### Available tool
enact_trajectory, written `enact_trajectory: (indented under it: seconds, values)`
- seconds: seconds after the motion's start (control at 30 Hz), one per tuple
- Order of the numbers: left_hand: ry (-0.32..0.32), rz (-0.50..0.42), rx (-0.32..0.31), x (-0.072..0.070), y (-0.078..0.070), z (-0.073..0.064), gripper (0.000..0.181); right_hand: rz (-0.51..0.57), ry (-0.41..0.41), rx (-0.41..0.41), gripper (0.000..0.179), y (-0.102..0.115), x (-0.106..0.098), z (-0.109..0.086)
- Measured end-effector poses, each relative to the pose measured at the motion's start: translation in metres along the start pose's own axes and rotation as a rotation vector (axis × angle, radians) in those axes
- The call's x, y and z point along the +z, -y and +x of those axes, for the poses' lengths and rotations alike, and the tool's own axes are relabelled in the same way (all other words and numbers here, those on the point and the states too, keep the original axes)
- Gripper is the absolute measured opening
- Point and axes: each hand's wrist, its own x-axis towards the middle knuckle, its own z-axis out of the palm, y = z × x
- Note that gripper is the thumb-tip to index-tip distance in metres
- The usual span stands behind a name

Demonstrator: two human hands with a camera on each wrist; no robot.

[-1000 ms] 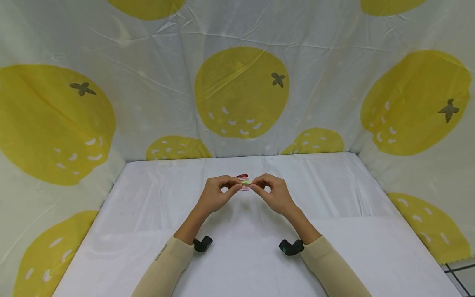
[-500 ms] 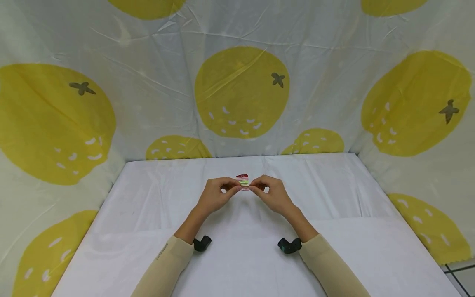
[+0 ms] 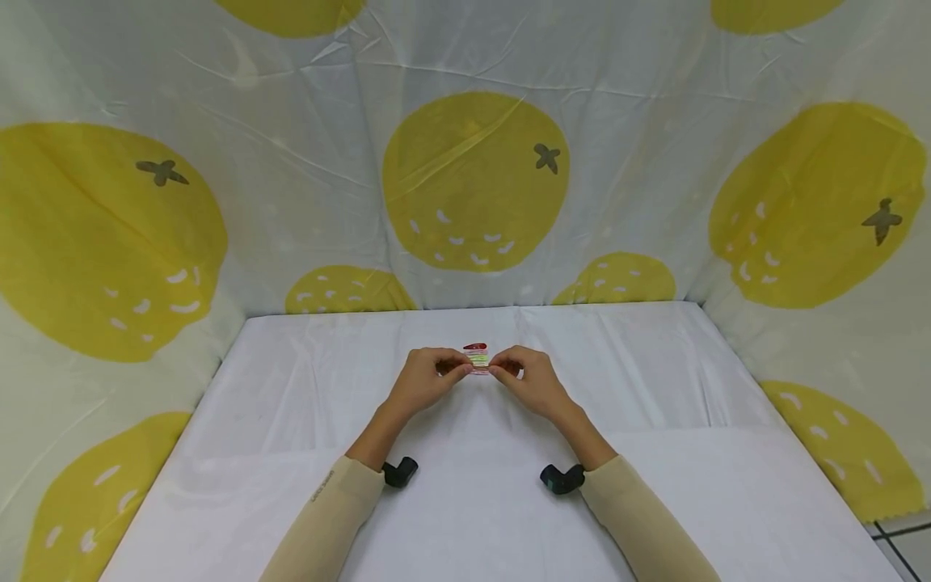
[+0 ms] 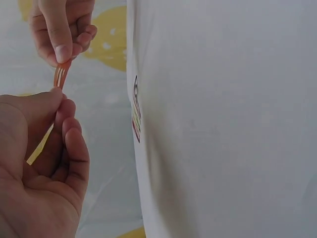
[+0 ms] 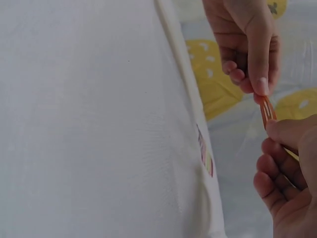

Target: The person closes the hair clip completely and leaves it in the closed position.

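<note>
Held up above the table is an orange snap hair clip (image 4: pixel 61 75) with long slots, stretched between both hands. My left hand (image 3: pixel 425 380) pinches one end between thumb and forefinger. The opposite end is pinched the same way by my right hand (image 3: pixel 534 384). The fingertips cover both ends, leaving the slotted middle showing in the wrist views (image 5: pixel 268 109). Beyond the hands, a red hair clip (image 3: pixel 475 346) lies at the far end of a short row of slim pink and green clips (image 3: pixel 477 356), which the hands partly overlap in the head view.
A white cloth covers the table (image 3: pixel 480 509). Behind it and at both sides hangs a pale curtain (image 3: pixel 320 194) with large yellow fruit prints. A black wrist camera sits on each forearm, and tiled floor (image 3: pixel 909 541) shows at the lower right.
Both hands keep their pinch on the orange hair clip and have barely moved. The right forearm has shifted slightly to the left.
</note>
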Motion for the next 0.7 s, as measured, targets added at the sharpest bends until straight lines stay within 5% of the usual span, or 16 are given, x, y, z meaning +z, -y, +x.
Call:
enact_trajectory:
  seconds: [0.7]
  values:
    - [0.098, 0.073, -0.101, 0.009, 0.006, 0.009, 0.004, -0.104, 0.068, 0.074, 0.005, -0.016, 0.013, 0.007]
